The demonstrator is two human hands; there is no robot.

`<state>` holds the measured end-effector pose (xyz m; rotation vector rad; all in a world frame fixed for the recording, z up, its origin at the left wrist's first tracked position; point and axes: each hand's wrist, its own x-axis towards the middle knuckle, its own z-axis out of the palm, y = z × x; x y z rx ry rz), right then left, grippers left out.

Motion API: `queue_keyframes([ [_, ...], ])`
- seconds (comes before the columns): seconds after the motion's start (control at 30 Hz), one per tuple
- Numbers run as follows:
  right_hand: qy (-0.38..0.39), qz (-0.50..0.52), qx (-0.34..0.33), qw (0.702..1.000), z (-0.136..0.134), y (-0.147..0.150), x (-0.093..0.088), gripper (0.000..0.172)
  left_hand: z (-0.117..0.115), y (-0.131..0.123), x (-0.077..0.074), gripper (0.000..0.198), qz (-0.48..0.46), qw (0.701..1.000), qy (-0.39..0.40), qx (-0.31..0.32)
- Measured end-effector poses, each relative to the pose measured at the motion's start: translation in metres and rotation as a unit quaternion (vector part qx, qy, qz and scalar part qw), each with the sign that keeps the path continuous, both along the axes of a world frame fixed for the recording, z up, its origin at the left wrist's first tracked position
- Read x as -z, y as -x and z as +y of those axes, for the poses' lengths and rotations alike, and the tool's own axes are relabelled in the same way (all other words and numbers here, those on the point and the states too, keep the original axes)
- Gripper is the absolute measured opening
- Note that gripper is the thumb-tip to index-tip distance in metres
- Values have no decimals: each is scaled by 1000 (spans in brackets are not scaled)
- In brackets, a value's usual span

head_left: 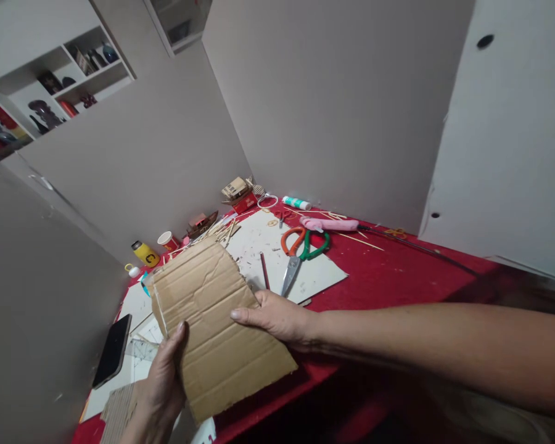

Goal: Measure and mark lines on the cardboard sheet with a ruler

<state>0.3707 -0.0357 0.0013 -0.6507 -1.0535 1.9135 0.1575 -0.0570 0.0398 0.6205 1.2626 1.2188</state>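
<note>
Both hands are gripping a piece of brown cardboard (217,320), which is tilting above the near edge of the red-covered desk (374,283) and showing several creases running across its face. The left hand (164,373) is pinching its left edge, the thumb pressing on the near face, while the right hand (280,316) is holding the opposite edge, its thumb lying flat on the cardboard and pointing inward; the other fingers of both hands are mostly hiding behind the piece, so how closely they are pressing together I cannot tell. Just beyond the right hand, scissors (290,275) with one orange and one green handle are lying open on a white sheet (324,277), and a dark red pencil (264,271) is resting beside their blades. A pink-handled tool (335,224) is lying past the green handle, with a white-and-green tube (296,203) resting behind it near the wall. Thin wooden sticks (224,231) are lying in a pile beyond the cardboard, close to a small model boat (203,223). Farther left, a paper cup (168,241) and a yellow bottle (145,253) are standing near each other, and a dark phone (111,351) is lying to the left of the left hand, near a ridged cardboard strip (115,413).
</note>
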Motion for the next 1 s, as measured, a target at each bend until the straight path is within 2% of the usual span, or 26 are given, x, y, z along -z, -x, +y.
queue_keyframes([
  [0.2,-21,-6,23,1000,0,0,-14,61,16,1,-3,37,27,999,-36,-3],
  [0.37,-18,4,40,999,1,2,-25,59,18,-2,-3,38,34,999,-34,-15],
  [0.53,-8,12,41,999,7,1,-19,57,18,-7,-4,39,23,999,-28,1],
  [0.7,-8,4,26,1000,13,-5,-13,60,22,-9,-7,37,50,996,-71,13],
  [0.9,-49,-37,32,998,17,-4,-13,56,29,-15,-4,36,65,995,-80,-11],
  [1.0,-94,-99,52,989,26,-16,-20,50,33,-9,-3,34,79,993,-75,-46],
])
